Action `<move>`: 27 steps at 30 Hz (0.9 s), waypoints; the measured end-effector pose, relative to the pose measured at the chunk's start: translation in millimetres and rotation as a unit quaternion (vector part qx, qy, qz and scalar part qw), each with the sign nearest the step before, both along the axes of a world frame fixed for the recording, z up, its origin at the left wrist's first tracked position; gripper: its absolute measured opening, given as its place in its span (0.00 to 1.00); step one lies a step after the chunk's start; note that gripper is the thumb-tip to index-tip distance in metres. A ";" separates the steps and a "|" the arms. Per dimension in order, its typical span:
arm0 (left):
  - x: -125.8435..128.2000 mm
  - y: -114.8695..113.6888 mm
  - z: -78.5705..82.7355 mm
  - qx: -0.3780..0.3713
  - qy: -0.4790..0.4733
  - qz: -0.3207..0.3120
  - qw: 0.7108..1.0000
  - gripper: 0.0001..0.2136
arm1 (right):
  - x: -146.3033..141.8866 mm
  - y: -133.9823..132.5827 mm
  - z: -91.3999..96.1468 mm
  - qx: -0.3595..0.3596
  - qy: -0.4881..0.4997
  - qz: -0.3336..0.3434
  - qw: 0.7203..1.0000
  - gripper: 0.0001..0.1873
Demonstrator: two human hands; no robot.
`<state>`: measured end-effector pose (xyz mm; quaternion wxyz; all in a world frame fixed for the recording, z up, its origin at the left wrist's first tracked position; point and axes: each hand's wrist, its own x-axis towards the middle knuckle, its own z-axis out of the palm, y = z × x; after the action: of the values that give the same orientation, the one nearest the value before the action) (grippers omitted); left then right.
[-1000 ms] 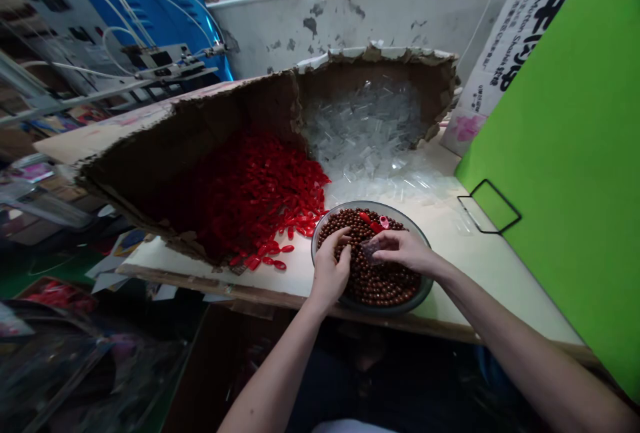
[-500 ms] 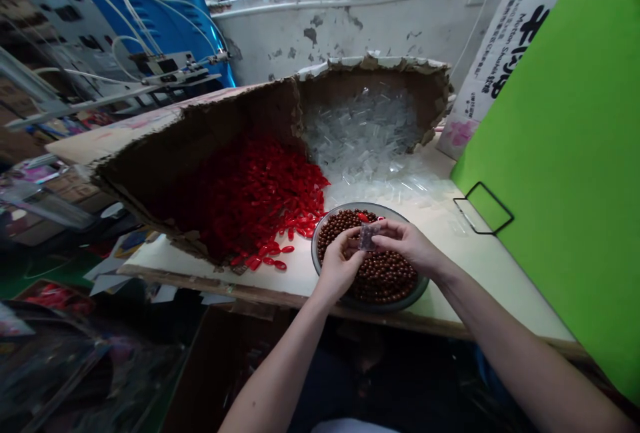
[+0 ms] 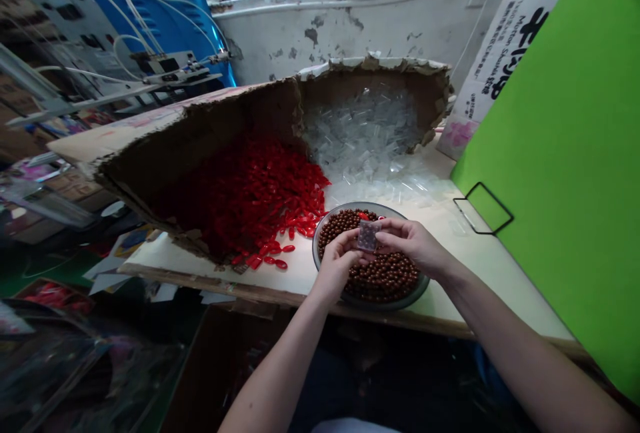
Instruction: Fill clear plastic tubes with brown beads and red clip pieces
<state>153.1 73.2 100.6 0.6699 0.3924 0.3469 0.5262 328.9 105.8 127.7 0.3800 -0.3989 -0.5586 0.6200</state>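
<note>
1. Small clear bag (image 3: pixel 367 236): held up just above the bowl, between your hands. Contents look like small dark dots, but too small/blurry to ID. Part of its lower edge is hidden by your fingers.
2. R hand (image 3: pixel 415 246): fingers (image 3: pixel 387 228) clenched, pinching the bag's right side.
3. L hand (image 3: pixel 340 263): fingers (image 3: pixel 345 244) curled, touching the bag's lower left edge. Can't tell if they're gripping it or only steadying it.
4. Both hands hover over a shallow bowl (image 3: pixel 423 282), which sits on a pale surface (image 3: pixel 300 280). It's heaped w/ brown beads (image 3: pixel 385 280). A red piece (image 3: pixel 363 216) sits on the beads at the far side, partly hidden behind your hands.
5. Beyond the bowl: torn cardboard box (image 3: pixel 273 110), w/ a heap of red plastic pieces (image 3: pixel 255 200) and a heap of clear plastic pieces (image 3: pixel 363 133) side by side. Loose red pieces (image 3: pixel 275 253) lie on the surface just left of the bowl.
6. R of the surface: green board (image 3: pixel 550 153), upright, w/ black wire loop (image 3: pixel 483 208).
</note>
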 end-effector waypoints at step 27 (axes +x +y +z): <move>2.1 18.6 -26.2 0.013 0.049 0.108 0.993 0.12 | 23.7 50.5 -54.4 0.189 -0.540 -0.128 0.810 0.19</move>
<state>155.2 91.7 74.4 0.5863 0.3863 0.4125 0.5804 352.6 156.3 73.3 0.1606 -0.6579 -0.7238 0.1324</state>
